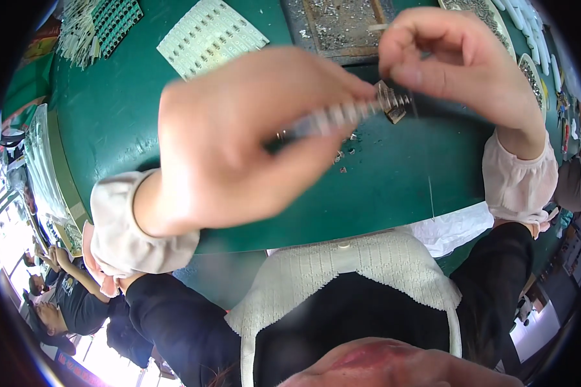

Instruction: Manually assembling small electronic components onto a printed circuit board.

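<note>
My left hand (pixel 232 135), large and blurred by motion, is closed around a segmented, silvery strip (pixel 342 116) that looks like a row of small metal pieces. The strip's narrow end points toward my right hand (pixel 461 68). That hand's thumb and fingertips are pinched together, and a fine thread or wire (pixel 430 187) hangs from near them toward the table edge. A short pale stick (pixel 377 28) pokes out beside the right fingers. Under the strip's end lies a small brownish block (pixel 397 115). Tiny metal bits (pixel 343 155) are scattered on the green table (pixel 381 193) nearby.
At the back stands a dark tray (pixel 297 29) with small metal pieces. Left of it lie a pale sheet of parts (pixel 210 35) and a green board (pixel 116 26) beside white wires (pixel 81 42). A white plastic bag (pixel 455 229) hangs by the near edge. A person (pixel 77 309) sits at left.
</note>
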The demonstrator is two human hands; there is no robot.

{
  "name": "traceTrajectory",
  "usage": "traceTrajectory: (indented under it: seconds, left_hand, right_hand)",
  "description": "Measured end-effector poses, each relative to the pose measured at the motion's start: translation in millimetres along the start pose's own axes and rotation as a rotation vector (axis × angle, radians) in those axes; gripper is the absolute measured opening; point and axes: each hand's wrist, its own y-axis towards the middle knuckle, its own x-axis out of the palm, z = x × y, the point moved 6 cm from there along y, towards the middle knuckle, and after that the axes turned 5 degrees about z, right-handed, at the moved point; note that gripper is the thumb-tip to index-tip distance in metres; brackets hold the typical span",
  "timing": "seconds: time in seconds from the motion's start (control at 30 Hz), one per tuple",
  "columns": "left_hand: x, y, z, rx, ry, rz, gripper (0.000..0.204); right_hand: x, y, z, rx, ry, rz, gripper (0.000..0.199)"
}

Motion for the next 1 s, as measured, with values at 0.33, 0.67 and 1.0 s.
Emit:
traceTrajectory:
  seconds: [0.33, 0.67, 1.0]
  left_hand:
    - [24.3, -18.9, 16.4, 0.556, 0.124, 0.363, 0.029]
    - [22.8, -15.6, 20.7, 0.527, 0.029, 0.182, 0.026]
    - [16.9, -9.9, 11.6, 0.491, -0.109, 0.059, 0.026]
  right_hand:
    - [19.8, -6.5, -16.7, -0.237, -0.037, -0.196, 0.018]
    - [17.3, -5.1, -11.5, -0.289, -0.011, -0.257, 0.015]
    - [18.2, -10.3, -32.6, -0.339, -0.238, -0.239, 0.014]
